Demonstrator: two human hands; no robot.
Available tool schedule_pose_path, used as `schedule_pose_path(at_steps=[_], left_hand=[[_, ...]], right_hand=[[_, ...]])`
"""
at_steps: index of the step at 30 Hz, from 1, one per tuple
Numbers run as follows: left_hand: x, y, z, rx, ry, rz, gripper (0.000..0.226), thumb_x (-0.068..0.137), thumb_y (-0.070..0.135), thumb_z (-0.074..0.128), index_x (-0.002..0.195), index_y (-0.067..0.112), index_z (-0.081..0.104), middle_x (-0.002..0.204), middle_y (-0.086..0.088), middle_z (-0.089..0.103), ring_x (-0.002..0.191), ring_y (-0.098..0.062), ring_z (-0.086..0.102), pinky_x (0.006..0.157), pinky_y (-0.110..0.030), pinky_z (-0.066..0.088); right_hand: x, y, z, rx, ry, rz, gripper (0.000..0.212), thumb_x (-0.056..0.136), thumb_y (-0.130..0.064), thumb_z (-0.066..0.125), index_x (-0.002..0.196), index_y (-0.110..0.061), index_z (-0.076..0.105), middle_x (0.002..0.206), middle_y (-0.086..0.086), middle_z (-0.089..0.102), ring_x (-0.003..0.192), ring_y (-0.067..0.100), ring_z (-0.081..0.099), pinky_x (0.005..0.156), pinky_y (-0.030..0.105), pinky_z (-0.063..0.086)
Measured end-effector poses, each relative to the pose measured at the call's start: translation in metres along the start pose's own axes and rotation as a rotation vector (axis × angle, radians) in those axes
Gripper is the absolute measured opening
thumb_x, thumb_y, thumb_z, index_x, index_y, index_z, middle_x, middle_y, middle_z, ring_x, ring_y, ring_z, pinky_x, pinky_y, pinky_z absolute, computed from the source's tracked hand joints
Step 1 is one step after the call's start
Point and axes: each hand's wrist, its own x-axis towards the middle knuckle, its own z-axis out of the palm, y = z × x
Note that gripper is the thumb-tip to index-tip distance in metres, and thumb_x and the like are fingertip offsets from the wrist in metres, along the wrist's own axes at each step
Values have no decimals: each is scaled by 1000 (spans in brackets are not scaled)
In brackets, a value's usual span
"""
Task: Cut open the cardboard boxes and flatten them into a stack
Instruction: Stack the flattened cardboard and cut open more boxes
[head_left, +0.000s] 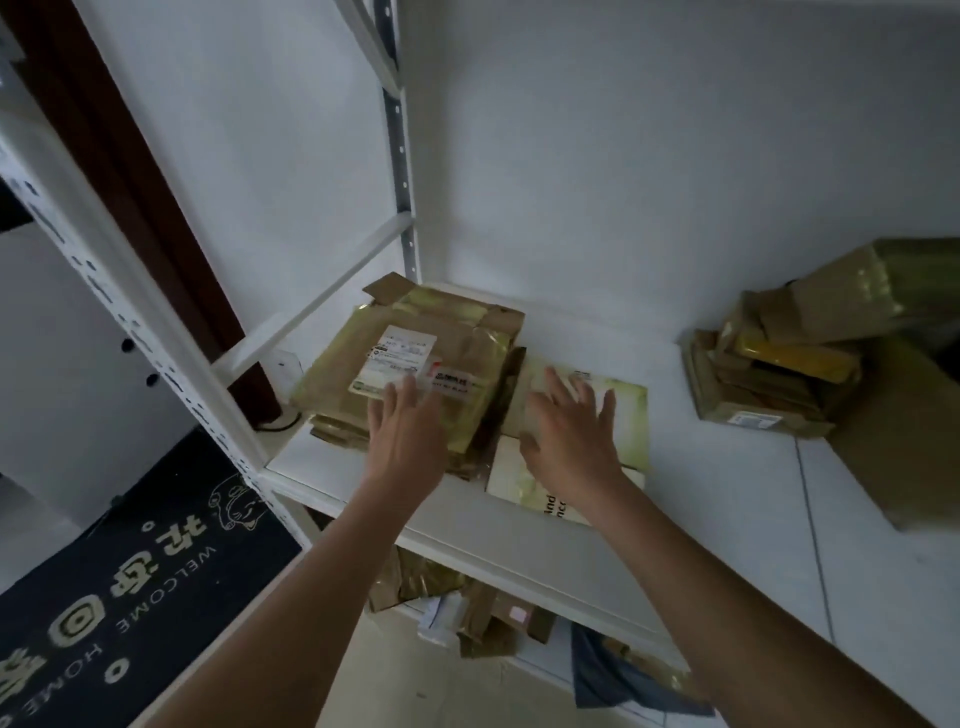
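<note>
A stack of flattened cardboard boxes (415, 343) lies on the white shelf (727, 493) at its left end; the top sheet bears tape and a white shipping label. My left hand (408, 428) rests flat on the stack's near edge, fingers straight. To the right lies a pale flattened box (628, 415) with dark print near its front. My right hand (566, 436) lies spread over it, fingers extended. Both forearms reach in from the bottom of the view.
A pile of taped boxes (769, 374) stands at the shelf's right end beside a large brown cardboard sheet (893, 431). White shelf uprights (400, 156) rise at the left. More cardboard (467, 608) lies on the lower level. A dark welcome mat (130, 561) covers the floor.
</note>
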Motion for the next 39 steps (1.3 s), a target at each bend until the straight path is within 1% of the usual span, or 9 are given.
schedule_pose_path(at_steps=[6,11,18,21,24,29,34,36,39], left_hand=[[-29,140,33,-84,-169,150,59,99,15,50,153,24,27,165,-11,3,152,-30,-1,123,-46,1],[-61,257,67,-118,-271,216,56,99,18,51,152,19,32,165,-11,2,151,-31,6,123,-46,7],[-115,351,100,-136,-381,204,57,100,21,53,153,20,30,164,-12,6,150,-29,14,121,-45,13],[-130,363,104,-134,-401,131,58,100,20,53,153,20,31,164,-12,8,151,-27,14,121,-45,13],[-138,367,102,-106,-415,75,58,100,19,53,153,19,30,164,-12,10,151,-26,13,121,-45,14],[-140,367,97,-56,-403,42,59,100,19,53,153,18,29,164,-11,12,150,-25,16,121,-44,18],[-136,363,101,-107,-397,27,58,101,22,51,154,17,28,164,-10,14,151,-23,14,121,-43,20],[-134,361,104,-191,-389,-19,55,103,29,47,154,16,29,162,-9,21,151,-22,16,121,-36,19],[-129,360,102,-451,-344,-174,57,104,40,40,155,18,26,157,-9,34,143,-26,33,112,-36,29]], right_hand=[[-92,133,-46,-78,106,262,60,97,-33,50,150,-25,24,164,5,-6,149,32,-3,118,61,2],[-147,249,-87,-97,301,397,73,92,-28,60,153,-17,22,164,12,2,148,35,5,118,60,9],[-154,382,-114,-129,117,425,81,97,-35,53,155,-3,7,162,17,11,151,32,1,122,51,4],[-152,396,-113,-162,25,366,79,97,-42,51,155,-5,11,152,16,37,147,31,23,120,50,5],[-157,398,-104,-186,101,330,69,95,-48,50,150,-10,30,132,11,55,125,29,52,119,51,9],[-166,403,-89,-156,106,359,40,97,-44,49,108,-11,70,126,15,49,119,32,43,111,47,28],[-197,401,-89,101,286,277,24,101,-26,46,88,-17,64,97,7,62,98,26,57,97,44,41],[-217,392,-91,309,346,265,22,101,-24,47,80,-22,51,78,0,57,79,20,59,78,39,48],[-238,383,-90,663,360,339,31,103,-21,46,72,-23,46,63,-3,49,56,10,50,56,25,38]])
